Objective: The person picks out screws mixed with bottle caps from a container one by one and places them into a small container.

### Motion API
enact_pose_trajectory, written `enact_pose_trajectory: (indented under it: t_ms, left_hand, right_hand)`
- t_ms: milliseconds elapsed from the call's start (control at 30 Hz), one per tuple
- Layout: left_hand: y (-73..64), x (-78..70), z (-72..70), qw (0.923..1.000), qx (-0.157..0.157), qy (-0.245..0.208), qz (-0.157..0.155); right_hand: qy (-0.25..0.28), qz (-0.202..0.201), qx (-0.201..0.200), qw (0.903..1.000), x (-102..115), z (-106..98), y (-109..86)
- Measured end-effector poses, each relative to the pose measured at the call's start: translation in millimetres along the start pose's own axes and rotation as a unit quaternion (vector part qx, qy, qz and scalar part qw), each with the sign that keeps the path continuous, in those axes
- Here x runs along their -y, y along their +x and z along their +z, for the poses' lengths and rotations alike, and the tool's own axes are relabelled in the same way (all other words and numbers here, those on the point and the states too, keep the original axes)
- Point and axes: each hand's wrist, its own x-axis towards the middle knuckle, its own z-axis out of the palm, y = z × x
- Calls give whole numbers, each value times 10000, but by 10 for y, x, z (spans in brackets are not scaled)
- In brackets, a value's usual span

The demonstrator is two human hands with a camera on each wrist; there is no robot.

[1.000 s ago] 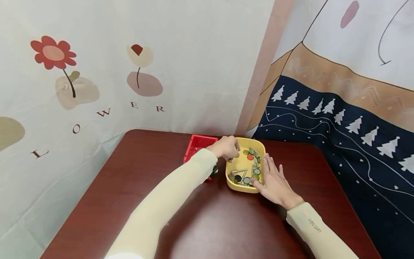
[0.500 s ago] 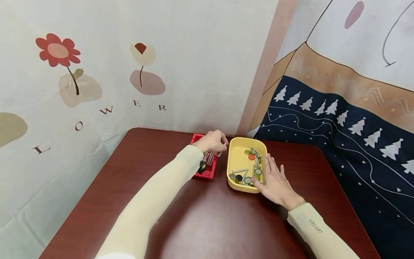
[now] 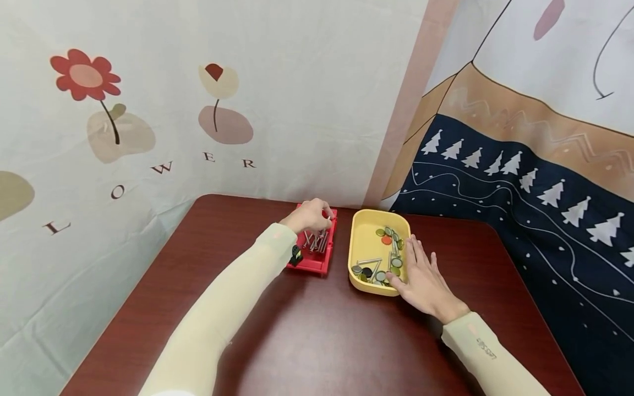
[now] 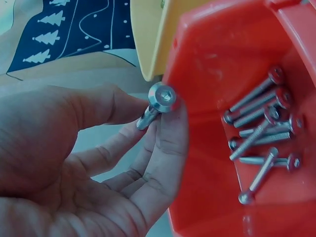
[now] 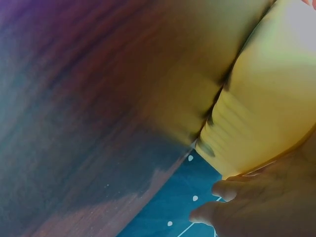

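My left hand (image 3: 309,215) is over the red bin (image 3: 311,266) and pinches a silver hex-socket bolt (image 4: 162,97) between thumb and fingers, its head facing the left wrist camera. Several similar bolts (image 4: 256,133) lie loosely across the bin's floor. With fingers straight, my right hand (image 3: 426,283) rests against the right side of the yellow box (image 3: 364,239), its thumb over the rim. Inside that box are round, cap-like discs (image 3: 380,276) in silver and green, one orange disc (image 3: 386,240), a black one (image 3: 367,272) and several bolts (image 3: 369,260).
Both containers stand near the back of a dark red-brown table (image 3: 317,341), the bin left of the box with a narrow gap between. A printed curtain (image 3: 307,110) hangs behind the table's far edge.
My left hand has gone left from over the yellow box to above the red bin, carrying the bolt. The right hand stays at the yellow box.
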Motion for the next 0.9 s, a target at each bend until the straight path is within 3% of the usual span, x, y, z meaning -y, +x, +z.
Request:
enact_pose_trajectory:
  t_ms: [167,367,600,667,733,833,900]
  left_hand:
    - [-30,103,-35,9999,-112,62,-83]
    - [-9,175,-35,9998,-18,92,-160]
    - [20,164,-3,9985,70,373,-392]
    - [380,492,115,9985,76,385,-370]
    - [634,699,213,9979,92,489,-411]
    - [1151,1149,371,9975,90,625,-318]
    - [1184,1153,387,9963,69,800,-314]
  right_hand:
    - [30,-48,-10,10000,11,-2,15]
    - [-7,-40,30,10000,-21,5,9]
    - [28,-118,-28,9999,-32,5,-10]
    - [49,-115,-26,9999,-32,8,-11]
    - [64,-119,-29,9999,-36,13,-10]
    - [59,-113,-31,9999,-42,16,-3]
    - [73,-103,-37,9999,-46,18,2]
